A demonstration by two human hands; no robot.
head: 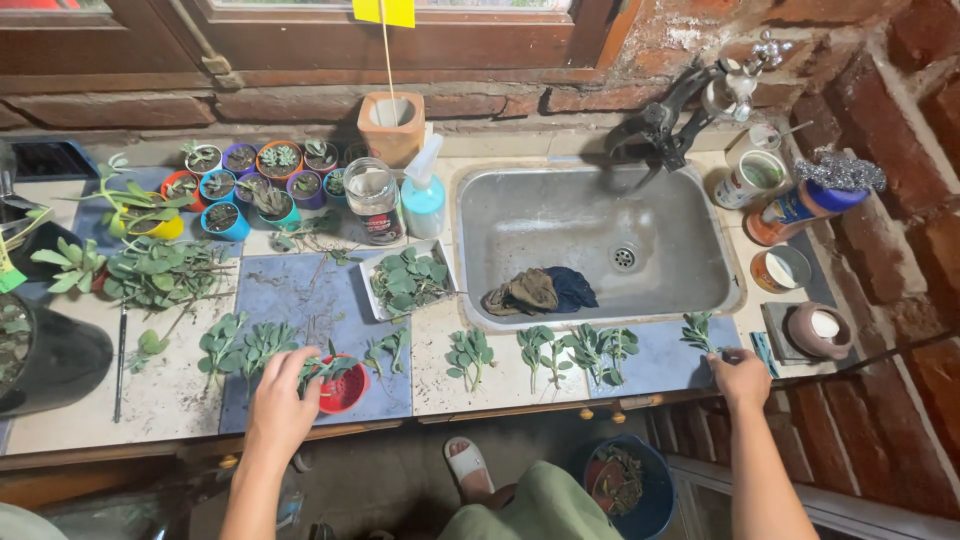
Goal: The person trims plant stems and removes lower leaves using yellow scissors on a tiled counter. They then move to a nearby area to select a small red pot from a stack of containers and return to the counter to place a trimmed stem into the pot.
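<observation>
Rough red brick wall [860, 90] behind and at the right, dark wooden window frame [300, 45] along the top, tiled countertop [170, 390] with blue and speckled tiles, steel sink [590, 215] set in its right half, dim floor [400, 480] below

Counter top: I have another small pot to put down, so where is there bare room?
Bare tile lies between the black tub and the cuttings by the left hand. The sink is bare apart from the cloths. Crowded: the small pots at the back, the cutting row along the front, the jars right of the sink.
</observation>
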